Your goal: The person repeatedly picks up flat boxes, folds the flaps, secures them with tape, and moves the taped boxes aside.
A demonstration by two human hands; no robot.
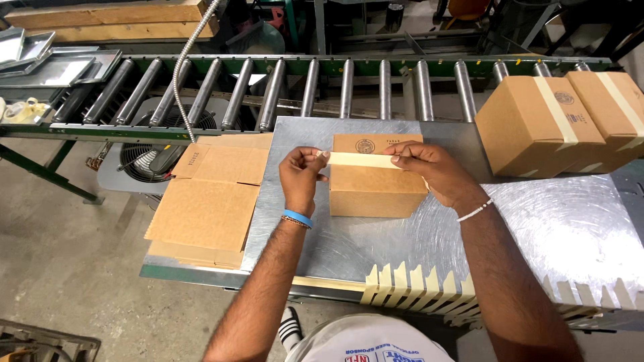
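A small closed cardboard box (374, 191) stands on the metal table (537, 228) in front of me. I hold a strip of pale masking tape (362, 159) stretched across its top. My left hand (302, 175) pinches the strip's left end just past the box's left edge. My right hand (433, 173) pinches the right end over the box's right side. A blue band is on my left wrist and a white bead bracelet on my right.
Several cut tape strips (429, 289) hang along the table's near edge. Flat cardboard blanks (208, 201) lie stacked at the left. Two taped boxes (560, 124) sit at the right by the roller conveyor (308, 84). A fan (151, 157) stands below.
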